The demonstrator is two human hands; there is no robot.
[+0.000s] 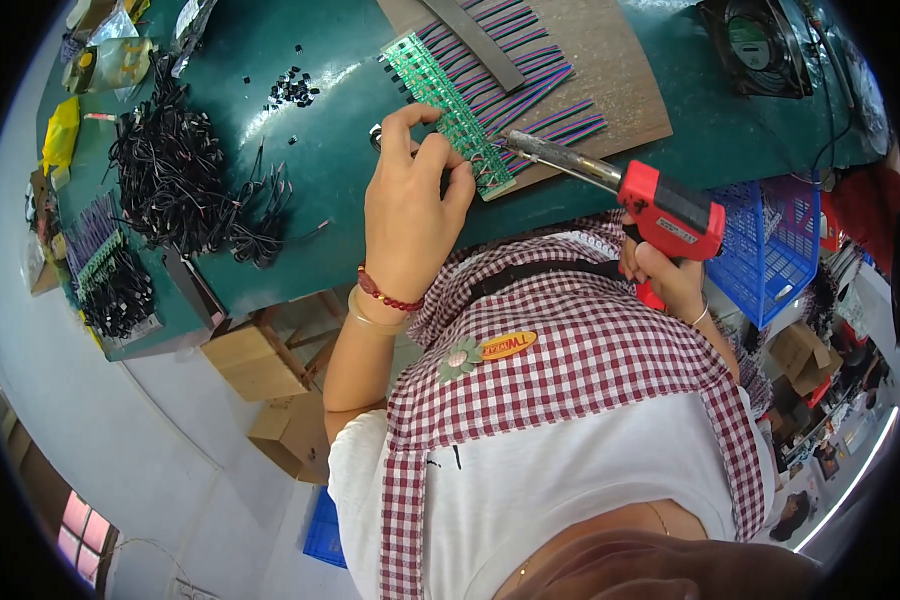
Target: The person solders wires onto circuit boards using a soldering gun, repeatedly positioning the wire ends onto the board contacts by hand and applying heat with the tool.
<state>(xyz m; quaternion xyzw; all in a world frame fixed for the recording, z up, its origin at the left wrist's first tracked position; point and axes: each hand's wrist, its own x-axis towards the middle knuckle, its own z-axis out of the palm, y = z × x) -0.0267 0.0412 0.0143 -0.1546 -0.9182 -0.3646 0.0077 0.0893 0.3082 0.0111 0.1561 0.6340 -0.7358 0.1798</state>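
Observation:
My right hand [673, 283] is wrapped round the handle of a red and black soldering gun [672, 212]. Its metal tip points left and reaches the near end of a long green circuit board panel [440, 95]. Over that same end bends my left hand [410, 205], fingers curled and thumb close to the index finger. What sits between those fingertips is hidden; a small dark, round piece shows beside them. Rows of thin multicoloured wires [560, 85] run from the panel's right edge across a brown wooden board [625, 85]. A flat grey bar [482, 48] lies over some wires.
On the green table [330, 190], small black parts [295, 88] are scattered left of the panel. A heap of black cables [175, 160] lies further left, near another wired panel [100, 260]. A fan [755, 48] stands at the far right, above a blue basket [770, 240].

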